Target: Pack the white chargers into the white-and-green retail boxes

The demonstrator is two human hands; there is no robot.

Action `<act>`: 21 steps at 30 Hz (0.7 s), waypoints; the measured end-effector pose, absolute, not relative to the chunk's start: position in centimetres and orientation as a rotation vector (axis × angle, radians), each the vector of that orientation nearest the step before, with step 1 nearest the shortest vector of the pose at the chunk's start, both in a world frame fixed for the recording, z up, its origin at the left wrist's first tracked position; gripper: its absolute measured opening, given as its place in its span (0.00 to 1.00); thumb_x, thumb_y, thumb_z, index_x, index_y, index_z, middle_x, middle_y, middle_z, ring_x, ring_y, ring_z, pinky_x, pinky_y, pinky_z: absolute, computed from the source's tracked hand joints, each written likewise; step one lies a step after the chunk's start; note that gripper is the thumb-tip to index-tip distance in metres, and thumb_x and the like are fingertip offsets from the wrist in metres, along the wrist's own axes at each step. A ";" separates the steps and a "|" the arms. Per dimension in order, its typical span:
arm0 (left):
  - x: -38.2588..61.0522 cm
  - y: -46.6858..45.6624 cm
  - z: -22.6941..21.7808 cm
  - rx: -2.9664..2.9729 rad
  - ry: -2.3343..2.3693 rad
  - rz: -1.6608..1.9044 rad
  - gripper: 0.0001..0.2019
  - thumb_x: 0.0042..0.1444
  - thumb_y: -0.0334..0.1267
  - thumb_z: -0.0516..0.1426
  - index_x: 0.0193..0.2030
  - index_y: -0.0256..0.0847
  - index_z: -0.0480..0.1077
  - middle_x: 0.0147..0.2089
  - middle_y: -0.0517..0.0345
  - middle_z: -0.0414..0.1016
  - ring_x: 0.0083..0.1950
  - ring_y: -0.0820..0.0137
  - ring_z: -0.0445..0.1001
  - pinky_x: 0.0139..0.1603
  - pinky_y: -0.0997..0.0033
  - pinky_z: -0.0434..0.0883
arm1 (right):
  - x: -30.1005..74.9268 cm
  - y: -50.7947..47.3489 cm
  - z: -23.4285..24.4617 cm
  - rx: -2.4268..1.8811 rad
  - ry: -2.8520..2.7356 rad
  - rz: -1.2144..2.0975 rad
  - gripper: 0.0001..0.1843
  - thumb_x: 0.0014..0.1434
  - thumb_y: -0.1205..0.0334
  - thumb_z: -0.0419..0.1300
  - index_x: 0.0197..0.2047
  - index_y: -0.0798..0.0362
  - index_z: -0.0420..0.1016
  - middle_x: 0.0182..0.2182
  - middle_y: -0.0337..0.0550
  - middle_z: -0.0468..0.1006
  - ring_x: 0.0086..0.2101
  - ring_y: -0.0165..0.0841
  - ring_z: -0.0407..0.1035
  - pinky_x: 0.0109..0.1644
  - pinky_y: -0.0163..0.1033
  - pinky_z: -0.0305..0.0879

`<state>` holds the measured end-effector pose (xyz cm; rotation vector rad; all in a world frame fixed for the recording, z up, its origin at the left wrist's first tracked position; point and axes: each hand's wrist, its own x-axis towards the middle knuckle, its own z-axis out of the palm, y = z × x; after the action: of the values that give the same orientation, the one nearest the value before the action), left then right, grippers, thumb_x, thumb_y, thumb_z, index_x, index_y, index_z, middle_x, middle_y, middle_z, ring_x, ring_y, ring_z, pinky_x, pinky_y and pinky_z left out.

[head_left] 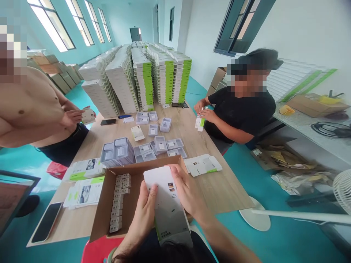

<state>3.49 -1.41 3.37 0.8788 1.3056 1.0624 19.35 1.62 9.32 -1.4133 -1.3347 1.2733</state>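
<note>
Carton (168, 212), white fading to grey, is clamped between both hands: the left hand (144, 206) grips its left edge, thumb on the face, and the right hand (190, 193) grips its upper right edge. Beneath and beyond the hands is an open cardboard box (102, 210), with small white blocks (116, 209) lined up inside, left of the left hand. Beyond that hand, plastic trays (118, 153) stand stacked on the table (225, 191); flat cartons (203, 165) lie beyond the right hand.
</note>
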 end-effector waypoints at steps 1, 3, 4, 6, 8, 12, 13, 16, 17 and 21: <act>3.6 -1.3 3.6 0.906 1.317 1.067 0.32 0.60 0.68 0.58 0.58 0.43 0.68 0.56 0.47 0.78 0.57 0.57 0.76 0.54 0.63 0.74 | 19.1 1.2 8.9 -1.414 -1.258 1.255 0.30 0.69 0.30 0.48 0.44 0.49 0.74 0.32 0.41 0.74 0.35 0.38 0.69 0.39 0.40 0.66; 3.8 -1.2 4.0 0.990 1.371 1.076 0.30 0.63 0.67 0.56 0.58 0.44 0.67 0.55 0.48 0.76 0.56 0.58 0.74 0.58 0.62 0.71 | 18.6 0.8 8.2 -1.421 -1.170 1.236 0.31 0.65 0.28 0.53 0.37 0.49 0.72 0.30 0.40 0.71 0.33 0.37 0.66 0.38 0.40 0.65; 3.9 -1.2 4.2 1.036 1.396 1.070 0.29 0.64 0.66 0.55 0.57 0.44 0.67 0.53 0.49 0.76 0.54 0.59 0.73 0.58 0.61 0.70 | 18.5 0.8 7.8 -1.426 -1.145 1.241 0.31 0.63 0.27 0.54 0.34 0.49 0.70 0.28 0.39 0.70 0.32 0.36 0.66 0.37 0.39 0.65; 4.1 -1.2 4.7 1.100 1.429 1.036 0.27 0.65 0.65 0.53 0.53 0.43 0.67 0.49 0.51 0.75 0.48 0.61 0.73 0.56 0.59 0.70 | 18.4 0.8 7.3 -1.435 -1.109 1.268 0.33 0.63 0.25 0.53 0.29 0.49 0.65 0.25 0.38 0.66 0.29 0.34 0.63 0.33 0.39 0.62; 4.1 -0.9 5.3 1.121 1.473 1.037 0.28 0.67 0.67 0.48 0.48 0.42 0.69 0.46 0.50 0.75 0.46 0.60 0.72 0.53 0.58 0.70 | 18.4 0.9 7.1 -1.437 -1.074 1.292 0.34 0.62 0.25 0.54 0.26 0.49 0.63 0.22 0.35 0.62 0.26 0.32 0.59 0.29 0.38 0.58; 3.7 0.5 6.4 1.128 1.527 1.048 0.30 0.66 0.68 0.46 0.43 0.41 0.72 0.40 0.51 0.76 0.40 0.61 0.71 0.44 0.60 0.69 | 18.7 1.2 7.4 -1.395 -1.013 1.335 0.33 0.60 0.28 0.59 0.25 0.49 0.66 0.21 0.35 0.64 0.25 0.31 0.58 0.27 0.37 0.56; 3.7 0.8 6.6 1.129 1.511 1.029 0.29 0.65 0.68 0.49 0.41 0.41 0.72 0.36 0.54 0.75 0.36 0.63 0.70 0.40 0.62 0.69 | 18.8 1.4 7.5 -1.380 -0.993 1.350 0.32 0.60 0.28 0.60 0.25 0.49 0.67 0.21 0.36 0.66 0.24 0.31 0.59 0.27 0.37 0.57; 3.7 1.3 6.7 1.142 1.454 0.993 0.28 0.64 0.67 0.53 0.36 0.40 0.72 0.27 0.60 0.70 0.29 0.67 0.66 0.31 0.67 0.64 | 18.8 1.7 7.8 -1.333 -0.929 1.403 0.31 0.58 0.28 0.63 0.25 0.50 0.72 0.21 0.38 0.71 0.25 0.34 0.65 0.27 0.38 0.62; 3.7 1.4 6.7 1.144 1.439 1.001 0.27 0.64 0.66 0.53 0.38 0.40 0.72 0.28 0.60 0.71 0.30 0.67 0.66 0.30 0.68 0.64 | 18.8 1.8 7.8 -1.318 -0.906 1.422 0.30 0.57 0.29 0.63 0.26 0.50 0.74 0.22 0.39 0.74 0.25 0.36 0.67 0.28 0.38 0.63; 3.6 1.4 6.8 1.157 1.353 1.081 0.23 0.68 0.59 0.52 0.59 0.46 0.66 0.51 0.53 0.78 0.39 0.67 0.73 0.38 0.69 0.71 | 18.7 2.2 7.7 -1.283 -0.791 1.472 0.28 0.58 0.32 0.64 0.39 0.50 0.84 0.29 0.44 0.83 0.31 0.42 0.76 0.34 0.42 0.71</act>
<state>3.64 1.41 6.78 1.1572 1.3529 1.0814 18.71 2.17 7.70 -1.2828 -0.7914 1.4718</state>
